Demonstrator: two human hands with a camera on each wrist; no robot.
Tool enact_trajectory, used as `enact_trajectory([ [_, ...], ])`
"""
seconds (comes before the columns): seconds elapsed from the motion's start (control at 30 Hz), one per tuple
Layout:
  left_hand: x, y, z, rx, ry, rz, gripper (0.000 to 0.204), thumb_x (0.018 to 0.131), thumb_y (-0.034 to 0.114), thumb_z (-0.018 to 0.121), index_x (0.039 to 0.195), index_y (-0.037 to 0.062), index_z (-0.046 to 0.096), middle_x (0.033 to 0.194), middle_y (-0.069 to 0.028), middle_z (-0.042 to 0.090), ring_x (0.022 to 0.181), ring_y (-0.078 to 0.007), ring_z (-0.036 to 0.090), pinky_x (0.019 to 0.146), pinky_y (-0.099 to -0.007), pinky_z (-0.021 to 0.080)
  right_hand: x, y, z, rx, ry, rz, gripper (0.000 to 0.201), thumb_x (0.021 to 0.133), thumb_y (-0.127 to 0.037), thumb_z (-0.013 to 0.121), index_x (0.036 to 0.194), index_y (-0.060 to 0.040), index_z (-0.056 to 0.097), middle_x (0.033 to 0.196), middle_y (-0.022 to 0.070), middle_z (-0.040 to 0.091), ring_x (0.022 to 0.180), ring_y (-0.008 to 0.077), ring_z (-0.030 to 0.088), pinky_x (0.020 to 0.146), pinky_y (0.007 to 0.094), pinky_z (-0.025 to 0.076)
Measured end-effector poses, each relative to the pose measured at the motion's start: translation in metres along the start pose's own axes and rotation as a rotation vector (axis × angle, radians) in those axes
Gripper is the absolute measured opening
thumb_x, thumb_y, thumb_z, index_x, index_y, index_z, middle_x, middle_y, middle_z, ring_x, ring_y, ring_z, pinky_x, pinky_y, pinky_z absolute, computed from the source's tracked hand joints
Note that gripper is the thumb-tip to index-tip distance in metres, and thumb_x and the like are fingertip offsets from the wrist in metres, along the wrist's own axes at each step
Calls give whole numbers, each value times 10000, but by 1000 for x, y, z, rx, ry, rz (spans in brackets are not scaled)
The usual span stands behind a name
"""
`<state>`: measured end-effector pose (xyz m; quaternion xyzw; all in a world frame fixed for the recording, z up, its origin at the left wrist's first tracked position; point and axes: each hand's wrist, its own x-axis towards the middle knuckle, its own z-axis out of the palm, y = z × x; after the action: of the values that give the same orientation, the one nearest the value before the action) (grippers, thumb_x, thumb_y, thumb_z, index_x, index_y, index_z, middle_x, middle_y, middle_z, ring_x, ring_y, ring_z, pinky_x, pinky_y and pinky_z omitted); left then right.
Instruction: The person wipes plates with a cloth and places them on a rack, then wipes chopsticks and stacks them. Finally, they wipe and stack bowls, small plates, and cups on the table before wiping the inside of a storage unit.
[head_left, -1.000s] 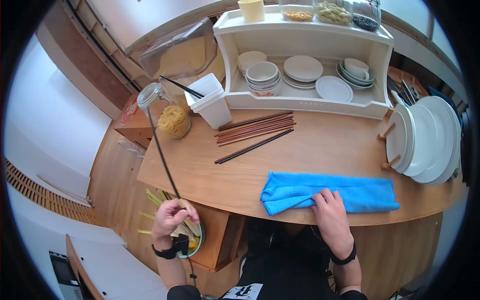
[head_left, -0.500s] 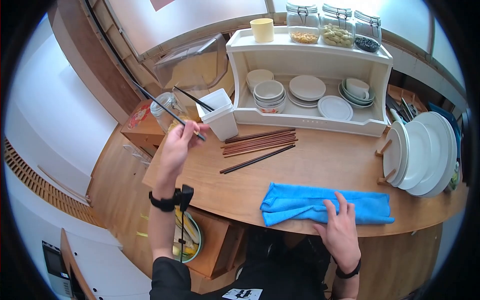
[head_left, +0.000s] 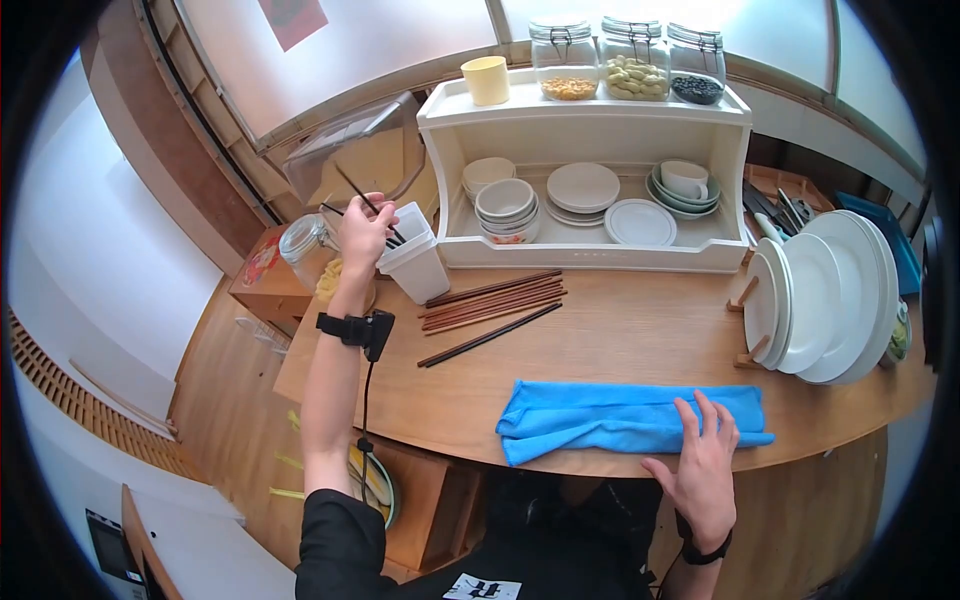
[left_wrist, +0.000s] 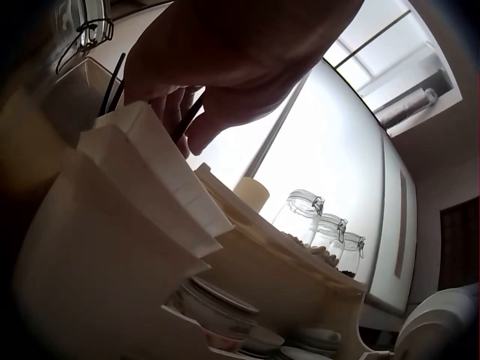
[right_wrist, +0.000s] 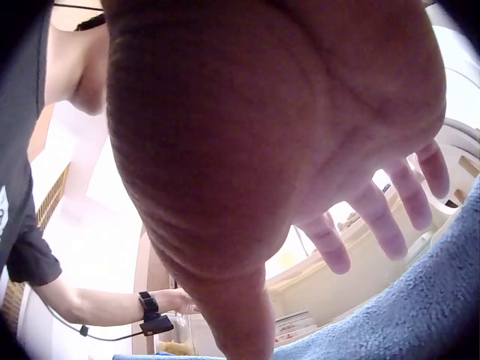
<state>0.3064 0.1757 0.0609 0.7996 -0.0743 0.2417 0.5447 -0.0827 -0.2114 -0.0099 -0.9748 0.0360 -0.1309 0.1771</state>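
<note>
At the mouth of the white chopstick holder (head_left: 420, 277), the left hand (head_left: 362, 236) pinches a dark chopstick (head_left: 351, 182), probably light, stiff and smooth, easiest held mid-length. Right of the holder, the right hand (head_left: 704, 480), fingers loosely spread, is at the blue towel (head_left: 580, 425).

I've got the left hand (left_wrist: 232, 64) pinching a dark stick (left_wrist: 189, 116) by the white tub (left_wrist: 105, 240), clip-top glass jars (left_wrist: 328, 234) beyond.
</note>
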Motion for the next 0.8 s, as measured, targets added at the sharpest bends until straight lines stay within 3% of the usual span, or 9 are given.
enact_trajectory([
  [0.03, -1, 0, 1, 1, 16, 19, 367, 927, 110, 704, 1230, -40, 561, 1036, -121, 724, 775, -158, 716, 584, -252, 546, 0, 3, 0, -2, -1, 6, 856, 682, -227, 890, 1399, -63, 452, 1440, 212, 434, 1315, 431, 383, 1101, 542, 312],
  [0.07, -1, 1, -1, 88, 54, 17, 507, 895, 110, 720, 1324, -60, 510, 1182, -181, 663, 931, -212, 691, 705, -296, 562, 0, 6, 1, -7, 2, 12, 854, 681, -226, 888, 1397, -61, 454, 1432, 209, 444, 1310, 429, 391, 1102, 539, 312],
  [0.17, -8, -3, 5, 919, 602, 441, 626, 904, 121, 702, 1423, -67, 407, 1306, -208, 538, 1125, -253, 600, 856, -333, 537, 4, 16, 0, -20, -3, 25, 846, 679, -222, 883, 1392, -55, 459, 1404, 199, 475, 1296, 419, 415, 1104, 528, 308],
  [0.2, -17, -8, 11, 800, 467, 478, 637, 893, 118, 706, 1428, -60, 409, 1304, -208, 521, 1115, -259, 579, 873, -340, 527, 5, 18, -1, -19, -7, 30, 842, 679, -219, 880, 1391, -53, 461, 1392, 197, 485, 1292, 414, 422, 1105, 526, 306],
  [0.27, -83, 48, 22, 557, 199, 535, 660, 872, 114, 714, 1437, -48, 415, 1299, -209, 489, 1095, -273, 538, 907, -354, 507, 9, 21, -3, -19, -29, 48, 828, 679, -207, 874, 1385, -46, 473, 1325, 186, 525, 1280, 393, 444, 1102, 520, 300],
  [0.33, -140, 79, 33, 478, -177, 540, 564, 869, 106, 714, 1376, -13, 499, 1203, -165, 535, 958, -260, 534, 878, -350, 510, 11, 25, 4, -23, -47, 41, 819, 680, -197, 872, 1382, -44, 479, 1281, 182, 538, 1266, 390, 453, 1101, 516, 299],
  [0.47, -235, 84, 42, 342, -1075, 496, 547, 845, 200, 780, 1308, 10, 557, 1173, -188, 590, 1065, -354, 589, 928, -417, 502, 16, 22, 5, -21, -115, 55, 780, 679, -175, 871, 1352, -39, 501, 1213, 172, 554, 1246, 386, 466, 1107, 511, 290],
  [0.67, -296, 65, 52, 448, -942, 403, 572, 820, 176, 783, 1306, 17, 526, 1118, -206, 597, 1046, -391, 581, 911, -451, 495, 20, 23, 1, -91, -83, 4, 812, 651, -184, 893, 1348, -44, 501, 1212, 165, 566, 1226, 363, 485, 1103, 516, 305],
  [0.8, -274, 59, 45, 361, -1100, 330, 410, 810, 80, 739, 1178, 39, 561, 1079, -196, 590, 1005, -413, 587, 882, -463, 494, 26, 46, -5, -141, -121, -77, 844, 627, -207, 907, 1350, -56, 500, 1215, 171, 575, 1205, 357, 503, 1109, 515, 318],
])
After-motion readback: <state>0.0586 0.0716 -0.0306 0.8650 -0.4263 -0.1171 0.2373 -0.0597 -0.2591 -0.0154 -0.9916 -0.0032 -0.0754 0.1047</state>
